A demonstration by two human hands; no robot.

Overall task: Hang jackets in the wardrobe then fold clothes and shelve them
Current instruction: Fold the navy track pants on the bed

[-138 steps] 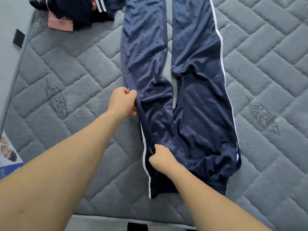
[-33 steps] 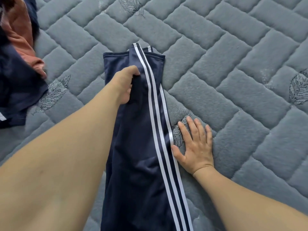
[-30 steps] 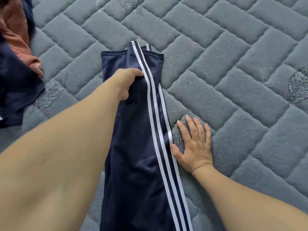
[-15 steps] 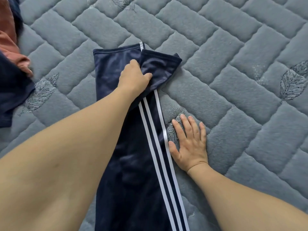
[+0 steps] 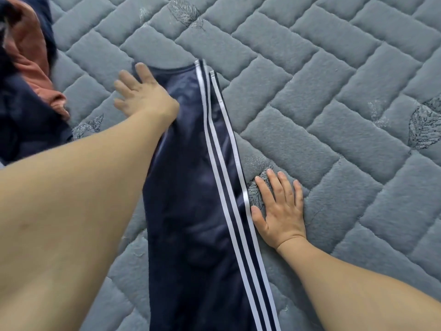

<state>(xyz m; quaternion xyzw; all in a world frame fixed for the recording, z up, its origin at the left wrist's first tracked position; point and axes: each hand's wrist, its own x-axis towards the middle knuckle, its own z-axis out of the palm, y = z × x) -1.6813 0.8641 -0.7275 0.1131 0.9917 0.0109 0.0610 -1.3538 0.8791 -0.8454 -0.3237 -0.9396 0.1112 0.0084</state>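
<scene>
So the navy track pants [image 5: 191,187] are lying down the middle of the frame on the grey quilted mattress [image 5: 334,103], folded lengthwise into one long strip, white side stripes running along the right edge and the cuffs at the top centre. Looks to me like only that first lengthwise fold is done; they're nowhere near a shelf-sized bundle yet, so the crosswise folds and the shelving are all to come.

The left hand [image 5: 140,94] is flat, fingers spread, pressing the upper left corner of the cuff end, half on fabric and half on mattress. The right hand [image 5: 279,206] is also flat with fingers apart, resting on the mattress, thumb just beside the outer stripe. Neither is gripping anything.

Upper left of the frame there's a pile of more clothes [image 5: 26,91], dark navy and something salmon-pink, so I'd guess plenty of folding remains. No wardrobe or jackets in view, so can't tell about that part.
</scene>
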